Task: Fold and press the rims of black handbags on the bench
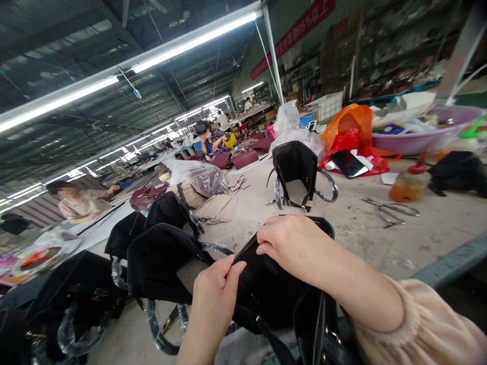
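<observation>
Open passage: beige surface [348, 230] between the upright black fabric bag [294, 165] and silver metal scissors [383, 206]. Obstacle, left: crowded black bags with plastic-wrapped handles [162, 263].

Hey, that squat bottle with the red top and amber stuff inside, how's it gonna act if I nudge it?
The bottle will probably slide before tipping, since it looks low and broad-based. Its amber contents may slosh if liquid, as they sit below a paler upper part. The narrow red top would likely make a poor grip.

The left hand [213, 284] and right hand [291, 243] grip a black handbag [272, 286]. Metal scissors [383, 207] lie near a red-topped bottle [408, 186] of amber liquid on the worktable [361, 243].
</observation>
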A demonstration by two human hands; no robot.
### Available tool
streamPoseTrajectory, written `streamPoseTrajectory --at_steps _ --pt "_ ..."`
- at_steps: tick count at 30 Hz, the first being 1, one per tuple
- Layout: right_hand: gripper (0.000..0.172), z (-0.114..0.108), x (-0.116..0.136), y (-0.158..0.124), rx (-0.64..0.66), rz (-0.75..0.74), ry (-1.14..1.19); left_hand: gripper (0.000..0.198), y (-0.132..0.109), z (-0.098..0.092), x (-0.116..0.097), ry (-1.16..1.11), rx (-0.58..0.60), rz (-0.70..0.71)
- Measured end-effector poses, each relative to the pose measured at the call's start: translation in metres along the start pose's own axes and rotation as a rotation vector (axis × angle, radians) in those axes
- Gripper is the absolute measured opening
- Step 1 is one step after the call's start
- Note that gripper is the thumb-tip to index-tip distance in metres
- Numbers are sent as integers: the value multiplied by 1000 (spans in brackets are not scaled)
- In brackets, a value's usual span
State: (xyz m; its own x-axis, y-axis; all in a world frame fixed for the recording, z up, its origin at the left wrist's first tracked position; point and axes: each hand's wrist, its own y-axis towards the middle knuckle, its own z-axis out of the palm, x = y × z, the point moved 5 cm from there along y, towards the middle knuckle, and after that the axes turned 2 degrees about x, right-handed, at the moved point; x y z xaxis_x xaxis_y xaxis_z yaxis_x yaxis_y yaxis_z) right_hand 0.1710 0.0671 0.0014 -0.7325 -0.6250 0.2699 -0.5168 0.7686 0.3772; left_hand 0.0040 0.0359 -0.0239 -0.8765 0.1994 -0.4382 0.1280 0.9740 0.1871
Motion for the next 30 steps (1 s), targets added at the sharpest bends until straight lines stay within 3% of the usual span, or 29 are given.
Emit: streamPoseTrajectory --at_steps 9,30 --pt "22 2 -3 2 -35 19 -42 31 0 4 2 2 66 -62" --pt "21 2 -5 6 -22 63 -68 31 -6 3 -6 -28 -15 -35"
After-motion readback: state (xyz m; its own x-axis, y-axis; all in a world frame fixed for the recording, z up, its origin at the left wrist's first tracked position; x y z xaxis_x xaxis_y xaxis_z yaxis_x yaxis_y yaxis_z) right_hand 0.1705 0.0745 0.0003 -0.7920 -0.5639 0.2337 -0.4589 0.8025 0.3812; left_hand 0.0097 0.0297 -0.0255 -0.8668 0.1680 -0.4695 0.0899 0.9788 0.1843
